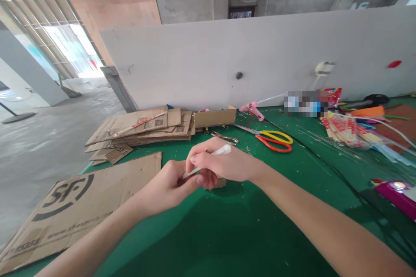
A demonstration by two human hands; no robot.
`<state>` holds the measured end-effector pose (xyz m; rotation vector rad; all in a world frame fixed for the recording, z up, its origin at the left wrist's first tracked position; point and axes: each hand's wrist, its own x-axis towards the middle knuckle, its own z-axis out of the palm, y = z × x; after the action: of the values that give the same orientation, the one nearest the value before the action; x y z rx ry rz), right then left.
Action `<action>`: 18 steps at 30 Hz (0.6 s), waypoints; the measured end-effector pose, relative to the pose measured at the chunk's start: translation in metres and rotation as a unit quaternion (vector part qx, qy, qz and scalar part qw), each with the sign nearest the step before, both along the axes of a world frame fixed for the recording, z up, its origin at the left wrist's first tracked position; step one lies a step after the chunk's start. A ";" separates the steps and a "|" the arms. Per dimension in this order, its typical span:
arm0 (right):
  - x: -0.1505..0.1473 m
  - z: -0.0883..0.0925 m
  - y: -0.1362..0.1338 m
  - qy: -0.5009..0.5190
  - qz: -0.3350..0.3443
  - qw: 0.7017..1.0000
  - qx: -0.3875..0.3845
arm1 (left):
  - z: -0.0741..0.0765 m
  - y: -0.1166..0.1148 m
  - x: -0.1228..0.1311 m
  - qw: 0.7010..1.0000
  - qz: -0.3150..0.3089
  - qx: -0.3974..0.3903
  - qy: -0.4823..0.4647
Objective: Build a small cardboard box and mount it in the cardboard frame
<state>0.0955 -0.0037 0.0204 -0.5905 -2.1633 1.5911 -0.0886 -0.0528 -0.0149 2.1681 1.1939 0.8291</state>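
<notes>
Both my hands meet over the green table (227, 233) near its middle. My right hand (224, 164) is closed round a white stick-like tool (221, 151) that pokes out past its knuckles and runs down toward my left hand. My left hand (169, 186) is closed in a pinch on the tool's lower end. A small brown cardboard piece (218, 183) sits under my right hand, mostly hidden by the fingers.
A big flat cardboard sheet (74, 212) with a black logo lies at the left. A stack of cardboard pieces (143, 127) and a small open box (214, 117) are behind. Red-and-yellow scissors (273, 139), a pink glue gun (251, 108), packed sticks (344, 130) and a purple object (398, 197) lie at the right.
</notes>
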 end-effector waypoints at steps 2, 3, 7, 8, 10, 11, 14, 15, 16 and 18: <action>-0.002 -0.004 0.004 0.035 -0.002 0.999 -0.009 | -0.002 0.002 0.002 1.000 -0.005 -0.018 -0.013; -0.004 -0.007 0.006 0.063 -0.010 0.998 -0.012 | -0.003 0.002 0.004 0.999 0.007 -0.028 -0.023; -0.015 -0.022 0.014 0.139 -0.124 0.982 0.014 | -0.005 -0.003 0.016 0.993 0.103 -0.060 0.020; -0.018 -0.025 0.015 0.142 -0.159 0.977 0.015 | -0.004 -0.005 0.018 0.990 0.108 -0.059 0.069; -0.022 -0.029 0.017 0.150 -0.196 0.969 0.000 | -0.001 -0.006 0.018 0.977 0.134 0.007 0.168; -0.022 -0.031 0.018 0.157 -0.200 0.967 -0.011 | 0.001 -0.005 0.016 0.963 0.161 0.076 0.200; -0.019 -0.033 0.022 0.142 -0.197 0.970 0.031 | 0.007 0.005 0.006 0.894 0.229 0.314 0.222; -0.017 -0.034 0.024 0.117 -0.198 0.970 0.073 | 0.010 0.009 0.003 0.878 0.219 0.359 0.231; -0.014 -0.035 0.024 0.088 -0.198 0.969 0.120 | 0.013 0.014 0.001 0.866 0.194 0.386 0.252; -0.010 -0.036 0.025 0.013 -0.191 0.959 0.208 | 0.021 0.022 -0.002 0.849 0.129 0.390 0.333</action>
<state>0.0851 0.0210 -0.0160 -0.7822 -2.1141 0.9044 -0.0911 -0.0311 0.0058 3.1871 1.7167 0.7678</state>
